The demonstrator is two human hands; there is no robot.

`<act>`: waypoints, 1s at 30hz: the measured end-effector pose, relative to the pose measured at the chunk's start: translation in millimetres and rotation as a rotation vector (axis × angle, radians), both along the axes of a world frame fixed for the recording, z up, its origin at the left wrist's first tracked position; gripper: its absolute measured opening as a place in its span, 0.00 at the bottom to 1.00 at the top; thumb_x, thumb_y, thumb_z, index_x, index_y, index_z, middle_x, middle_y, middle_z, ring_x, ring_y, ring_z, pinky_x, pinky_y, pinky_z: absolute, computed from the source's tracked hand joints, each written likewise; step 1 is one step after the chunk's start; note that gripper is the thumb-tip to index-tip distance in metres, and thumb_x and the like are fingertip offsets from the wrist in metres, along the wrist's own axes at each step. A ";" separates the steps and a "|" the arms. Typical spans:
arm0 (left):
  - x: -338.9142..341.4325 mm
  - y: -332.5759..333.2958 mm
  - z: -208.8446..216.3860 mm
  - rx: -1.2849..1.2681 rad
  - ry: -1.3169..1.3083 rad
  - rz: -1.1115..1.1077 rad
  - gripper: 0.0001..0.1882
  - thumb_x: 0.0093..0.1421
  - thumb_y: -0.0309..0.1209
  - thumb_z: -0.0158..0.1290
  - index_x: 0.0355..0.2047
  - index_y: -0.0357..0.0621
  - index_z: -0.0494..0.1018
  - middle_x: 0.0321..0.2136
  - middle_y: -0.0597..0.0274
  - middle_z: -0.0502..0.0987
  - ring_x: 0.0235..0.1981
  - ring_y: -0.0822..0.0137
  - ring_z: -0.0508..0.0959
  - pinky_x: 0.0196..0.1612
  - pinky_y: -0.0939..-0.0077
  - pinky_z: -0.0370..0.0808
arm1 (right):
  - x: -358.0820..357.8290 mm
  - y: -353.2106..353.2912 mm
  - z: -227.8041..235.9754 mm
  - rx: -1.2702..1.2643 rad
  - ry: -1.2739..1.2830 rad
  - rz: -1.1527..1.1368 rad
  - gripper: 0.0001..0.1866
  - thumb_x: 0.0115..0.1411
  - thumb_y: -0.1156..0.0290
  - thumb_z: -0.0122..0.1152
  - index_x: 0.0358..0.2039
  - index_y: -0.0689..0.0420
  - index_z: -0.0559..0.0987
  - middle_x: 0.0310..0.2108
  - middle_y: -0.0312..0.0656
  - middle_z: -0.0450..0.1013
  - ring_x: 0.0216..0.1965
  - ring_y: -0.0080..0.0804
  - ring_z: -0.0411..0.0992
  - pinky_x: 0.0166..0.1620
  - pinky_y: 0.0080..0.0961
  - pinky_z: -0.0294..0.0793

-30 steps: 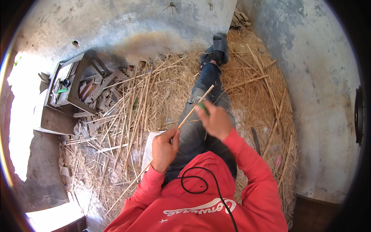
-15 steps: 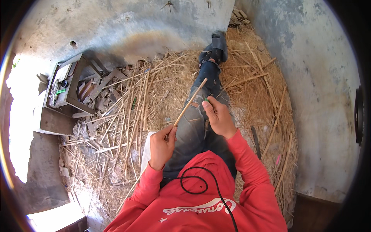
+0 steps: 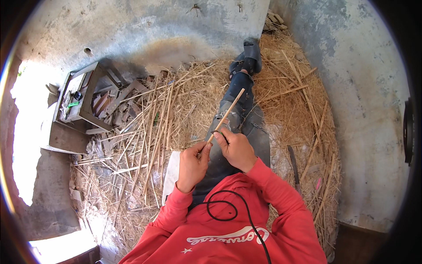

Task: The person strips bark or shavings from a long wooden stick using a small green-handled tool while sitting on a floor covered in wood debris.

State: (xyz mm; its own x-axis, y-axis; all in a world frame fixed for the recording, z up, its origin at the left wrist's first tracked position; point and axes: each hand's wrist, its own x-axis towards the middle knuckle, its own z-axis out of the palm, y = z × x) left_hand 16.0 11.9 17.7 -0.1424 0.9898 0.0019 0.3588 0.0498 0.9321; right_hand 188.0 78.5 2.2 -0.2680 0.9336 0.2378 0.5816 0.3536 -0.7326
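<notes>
A thin, straight wooden stick (image 3: 231, 107) slants up and away over my outstretched legs. My left hand (image 3: 193, 166) is closed round its lower end, fingers pinching it. My right hand (image 3: 236, 150) is closed just above, beside the left, with its thumb near the stick. It grips a small dark, blade-like tool (image 3: 214, 131) whose edge lies across the stick; the hand hides most of this tool, so its exact kind does not show.
Straw, shavings and long wooden strips (image 3: 165, 112) cover the floor around my legs. An overturned wooden stool or small table (image 3: 88, 99) with a green item (image 3: 73, 104) on it stands at left. A black cable (image 3: 246, 207) lies over my red sweatshirt. Walls rise ahead and at right.
My right hand has come down and left, bringing the tool from apart onto the stick close to my left hand. My left hand and the stick have shifted slightly right.
</notes>
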 end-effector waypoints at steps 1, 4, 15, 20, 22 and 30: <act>-1.4 -0.1 -1.6 -0.001 0.002 -0.004 0.12 0.73 0.32 0.57 0.40 0.34 0.83 0.17 0.62 0.75 0.17 0.75 0.72 0.22 0.73 0.67 | 0.0 1.4 2.2 -0.008 0.019 -0.019 0.21 0.75 0.51 0.53 0.39 0.57 0.80 0.21 0.57 0.75 0.26 0.63 0.77 0.29 0.55 0.73; -0.2 0.4 2.8 -0.022 0.023 -0.019 0.12 0.73 0.32 0.56 0.40 0.35 0.83 0.17 0.62 0.75 0.17 0.75 0.73 0.23 0.73 0.68 | 1.6 7.6 -4.4 -0.065 0.071 -0.047 0.21 0.75 0.51 0.53 0.39 0.57 0.81 0.21 0.57 0.75 0.26 0.64 0.77 0.29 0.55 0.74; -4.0 5.3 -3.1 -0.013 -0.037 -0.018 0.12 0.73 0.31 0.56 0.41 0.34 0.83 0.18 0.63 0.76 0.20 0.76 0.74 0.25 0.76 0.69 | -6.4 -2.7 -14.1 -0.224 0.313 0.219 0.23 0.77 0.53 0.52 0.34 0.60 0.79 0.18 0.50 0.69 0.21 0.45 0.71 0.29 0.41 0.70; -12.1 4.5 -1.9 -0.070 -0.120 -0.081 0.13 0.75 0.32 0.53 0.45 0.34 0.83 0.20 0.67 0.76 0.22 0.79 0.72 0.26 0.79 0.67 | 20.6 9.5 5.5 -0.494 0.612 0.124 0.24 0.79 0.50 0.50 0.30 0.55 0.75 0.20 0.26 0.63 0.20 0.12 0.58 0.23 0.18 0.56; -14.4 6.2 1.6 -0.094 -0.116 -0.096 0.14 0.76 0.33 0.51 0.46 0.34 0.83 0.20 0.68 0.76 0.22 0.79 0.71 0.26 0.79 0.67 | 25.2 11.7 9.5 -0.429 0.639 0.073 0.20 0.77 0.53 0.55 0.32 0.54 0.76 0.20 0.23 0.62 0.20 0.10 0.56 0.23 0.15 0.54; -7.4 7.5 0.8 -0.067 -0.148 -0.169 0.17 0.79 0.35 0.48 0.43 0.36 0.82 0.18 0.69 0.73 0.20 0.79 0.69 0.25 0.77 0.66 | 17.2 7.2 17.3 -0.346 0.505 0.086 0.18 0.63 0.60 0.76 0.45 0.59 0.82 0.24 0.25 0.69 0.27 0.14 0.63 0.32 0.19 0.66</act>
State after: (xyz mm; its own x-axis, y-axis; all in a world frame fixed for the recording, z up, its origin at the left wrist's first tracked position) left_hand 8.7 19.4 18.5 0.0311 0.9969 -0.0730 0.2269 0.0641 0.9718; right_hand 205.2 85.7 19.5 -0.2788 0.9594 0.0421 0.1132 0.0764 -0.9906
